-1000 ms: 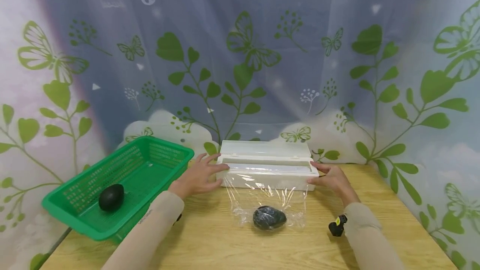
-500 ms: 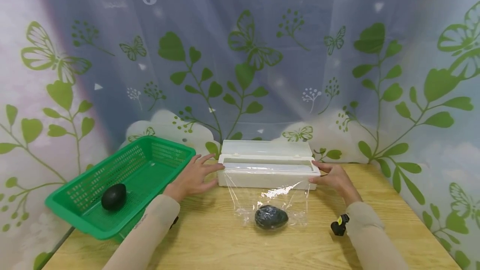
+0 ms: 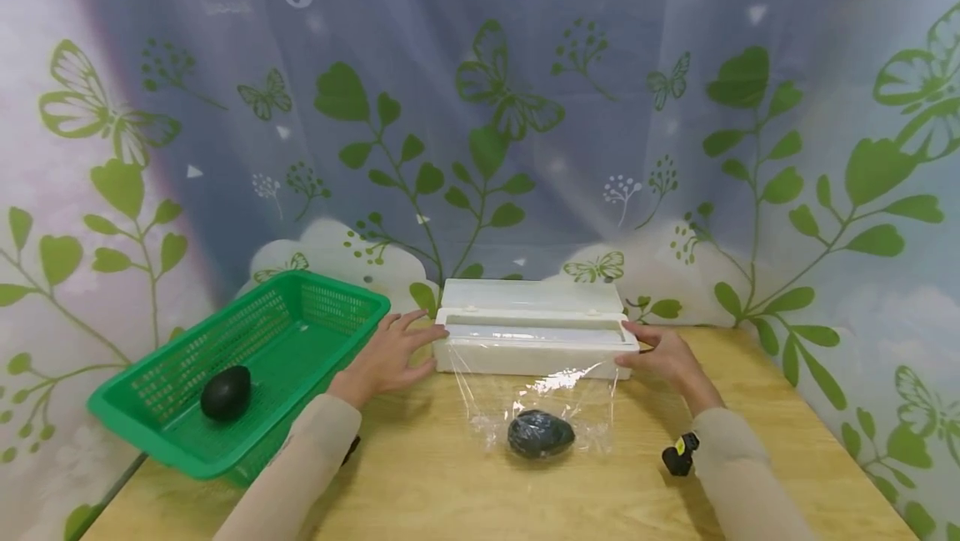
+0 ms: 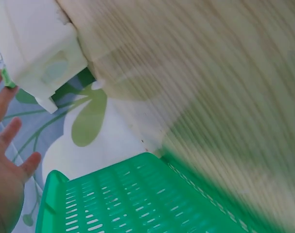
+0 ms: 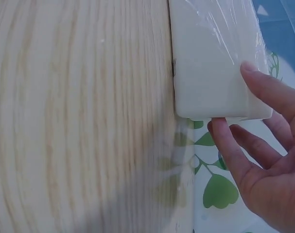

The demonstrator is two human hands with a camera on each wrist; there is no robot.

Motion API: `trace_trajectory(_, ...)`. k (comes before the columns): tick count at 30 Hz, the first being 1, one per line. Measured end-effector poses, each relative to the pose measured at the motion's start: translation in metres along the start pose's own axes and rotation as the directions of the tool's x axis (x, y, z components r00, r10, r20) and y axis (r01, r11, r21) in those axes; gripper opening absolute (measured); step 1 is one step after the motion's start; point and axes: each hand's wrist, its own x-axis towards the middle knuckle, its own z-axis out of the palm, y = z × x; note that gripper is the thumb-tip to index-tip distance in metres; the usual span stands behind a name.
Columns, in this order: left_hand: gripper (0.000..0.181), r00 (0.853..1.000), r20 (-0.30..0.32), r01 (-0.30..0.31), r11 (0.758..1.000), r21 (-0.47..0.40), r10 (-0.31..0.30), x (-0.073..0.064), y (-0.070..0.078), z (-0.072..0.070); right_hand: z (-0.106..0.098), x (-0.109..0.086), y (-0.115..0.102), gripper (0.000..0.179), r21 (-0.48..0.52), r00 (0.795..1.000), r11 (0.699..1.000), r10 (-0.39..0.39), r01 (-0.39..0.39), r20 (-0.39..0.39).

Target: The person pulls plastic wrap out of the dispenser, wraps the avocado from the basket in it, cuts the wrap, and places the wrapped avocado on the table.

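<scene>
A white cling film dispenser [image 3: 532,359] stands at the back middle with its lid raised, a film roll [image 3: 517,334] inside. Clear film [image 3: 487,395] stretches from it down over a dark avocado [image 3: 540,434] on the table. My right hand [image 3: 671,364] grips the dispenser's right end; in the right wrist view, the thumb [image 5: 249,68] is on the front face and fingertips are against the end wall. At the left end, my left hand [image 3: 388,356] has its fingers spread, the index fingertip right at the front corner. A small green piece [image 4: 8,80] shows beside that finger in the left wrist view.
A green slotted basket [image 3: 183,468] stands at the left, near my left forearm, with another dark avocado [image 3: 226,393] inside. Behind the wooden table [image 3: 600,499] hangs a leaf and butterfly patterned curtain [image 3: 525,191].
My left hand has drawn slightly left, its index finger moving back from over the dispenser to its corner. The right hand keeps its hold, and the wrapped avocado stays in place.
</scene>
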Motion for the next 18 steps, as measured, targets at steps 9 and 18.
trace_trajectory(9,0.050,1.000,0.026,0.017,0.999,-0.041,-0.016,0.002,0.014,0.000,-0.002,-0.009,-0.012,0.085,-0.088,0.999,0.996,-0.025,0.028,0.028)
trace_trajectory(18,0.046,0.997,-0.039,-0.064,0.989,-0.133,0.059,0.014,0.050,-0.004,0.000,-0.032,-0.045,0.073,-0.134,0.999,0.990,-0.041,0.039,-0.015)
